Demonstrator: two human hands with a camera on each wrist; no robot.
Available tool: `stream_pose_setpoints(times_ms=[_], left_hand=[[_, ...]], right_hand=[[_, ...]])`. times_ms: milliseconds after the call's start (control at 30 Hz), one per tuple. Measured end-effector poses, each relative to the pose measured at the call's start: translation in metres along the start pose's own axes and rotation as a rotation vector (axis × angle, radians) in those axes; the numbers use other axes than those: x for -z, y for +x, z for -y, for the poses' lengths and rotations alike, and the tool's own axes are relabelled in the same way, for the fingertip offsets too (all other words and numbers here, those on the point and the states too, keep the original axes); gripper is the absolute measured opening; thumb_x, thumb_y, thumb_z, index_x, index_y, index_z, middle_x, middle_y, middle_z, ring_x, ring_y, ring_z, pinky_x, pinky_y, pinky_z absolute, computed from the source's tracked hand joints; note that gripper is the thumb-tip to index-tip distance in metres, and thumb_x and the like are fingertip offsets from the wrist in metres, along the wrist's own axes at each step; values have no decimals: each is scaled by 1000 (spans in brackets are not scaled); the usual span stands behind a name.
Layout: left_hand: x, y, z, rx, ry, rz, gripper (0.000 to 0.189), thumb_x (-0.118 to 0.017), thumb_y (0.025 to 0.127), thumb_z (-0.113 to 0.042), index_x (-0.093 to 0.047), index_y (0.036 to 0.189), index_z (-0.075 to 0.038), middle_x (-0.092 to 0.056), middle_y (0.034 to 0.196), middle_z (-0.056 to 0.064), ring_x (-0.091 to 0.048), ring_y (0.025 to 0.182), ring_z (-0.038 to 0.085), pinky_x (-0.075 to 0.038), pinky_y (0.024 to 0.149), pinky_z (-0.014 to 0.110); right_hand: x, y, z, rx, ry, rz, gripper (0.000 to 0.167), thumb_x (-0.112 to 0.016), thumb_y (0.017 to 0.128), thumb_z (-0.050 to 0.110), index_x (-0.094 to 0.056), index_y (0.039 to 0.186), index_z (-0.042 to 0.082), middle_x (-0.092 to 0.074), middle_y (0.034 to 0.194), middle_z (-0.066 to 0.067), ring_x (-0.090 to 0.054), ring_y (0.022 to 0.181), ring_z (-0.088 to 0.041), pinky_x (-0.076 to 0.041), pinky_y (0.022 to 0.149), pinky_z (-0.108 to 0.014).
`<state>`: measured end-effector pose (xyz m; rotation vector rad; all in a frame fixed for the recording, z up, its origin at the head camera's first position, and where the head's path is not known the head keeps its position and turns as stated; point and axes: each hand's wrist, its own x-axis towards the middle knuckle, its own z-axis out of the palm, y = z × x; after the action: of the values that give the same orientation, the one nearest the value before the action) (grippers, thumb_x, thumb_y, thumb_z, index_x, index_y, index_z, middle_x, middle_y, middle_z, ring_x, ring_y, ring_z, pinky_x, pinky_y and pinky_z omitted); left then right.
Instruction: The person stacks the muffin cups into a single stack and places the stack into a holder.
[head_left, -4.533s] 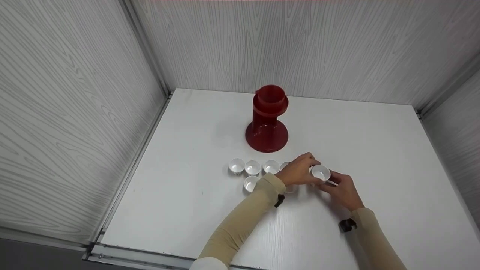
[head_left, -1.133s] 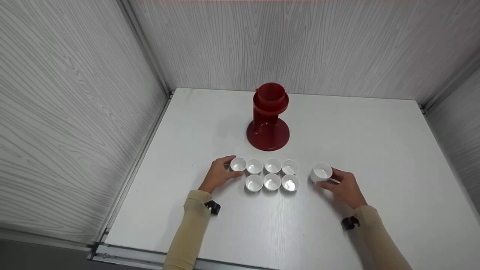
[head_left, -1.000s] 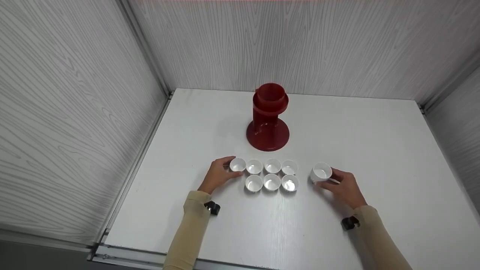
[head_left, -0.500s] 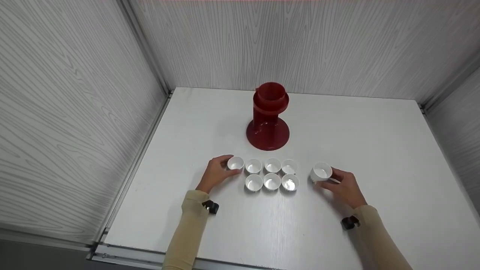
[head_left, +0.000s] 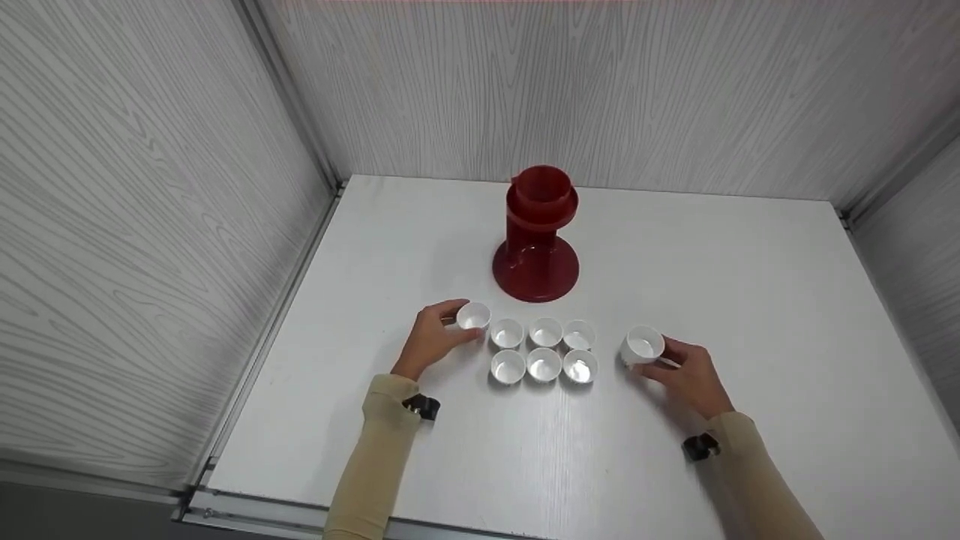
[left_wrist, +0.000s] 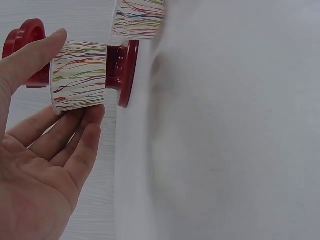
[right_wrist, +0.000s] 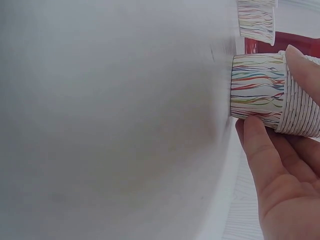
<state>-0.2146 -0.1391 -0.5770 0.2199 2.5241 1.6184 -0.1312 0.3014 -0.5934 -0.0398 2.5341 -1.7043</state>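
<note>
Thumb and fingers of my left hand (head_left: 429, 343) pinch a small white paper cup (head_left: 473, 318) at the left end of the cup rows. Coloured wavy lines show on this cup's side in the left wrist view, where its base is clear of the table. My right hand (head_left: 688, 380) grips a stack of nested paper cups (right_wrist: 257, 90) at the right. Several stacked rims show in the right wrist view, and the stack's bottom is at the table surface. Between the hands stand two rows of three paper cups (head_left: 544, 364), mouths up.
Behind the cups stands a red plastic stand (head_left: 535, 270) with a round base and a cup-shaped top. The white table (head_left: 360, 255) is bounded by wood-grain panels at the back (head_left: 450, 90) and sides.
My left hand has left the stack on the right, gone to the leftmost cup, and lifted it slightly away from the row. My right hand has stayed on the stack.
</note>
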Motion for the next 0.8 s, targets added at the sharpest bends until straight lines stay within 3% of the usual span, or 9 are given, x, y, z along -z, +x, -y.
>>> stream_pose_setpoints(times_ms=[367, 533, 800], left_hand=[[-6, 9, -34, -86, -10, 32, 65, -89, 82, -28, -65, 138, -5, -70, 133, 11, -66, 126, 27, -53, 112, 42], [-13, 15, -54, -138, -5, 52, 62, -89, 82, -28, -67, 137, -10, -71, 134, 7, -66, 125, 23, -54, 110, 36], [-32, 21, -76, -208, 5, 120, 63, -89, 82, -30, -66, 137, -10, -69, 137, 7, -68, 122, 26, -55, 108, 38]], right_hand=[[1, 0, 2, -1, -17, 11, 71, -89, 81, 24, -61, 144, 8, -66, 141, -14, -64, 115, 5, -55, 98, -14], [4, 4, 4, 6, -34, 1, 70, -89, 81, 23, -61, 143, 7, -66, 141, -14, -63, 115, 6, -55, 98, -15], [0, 3, 0, 6, -71, -3, 69, -90, 81, 21, -62, 143, 8, -67, 140, -12, -63, 113, 8, -55, 100, -17]])
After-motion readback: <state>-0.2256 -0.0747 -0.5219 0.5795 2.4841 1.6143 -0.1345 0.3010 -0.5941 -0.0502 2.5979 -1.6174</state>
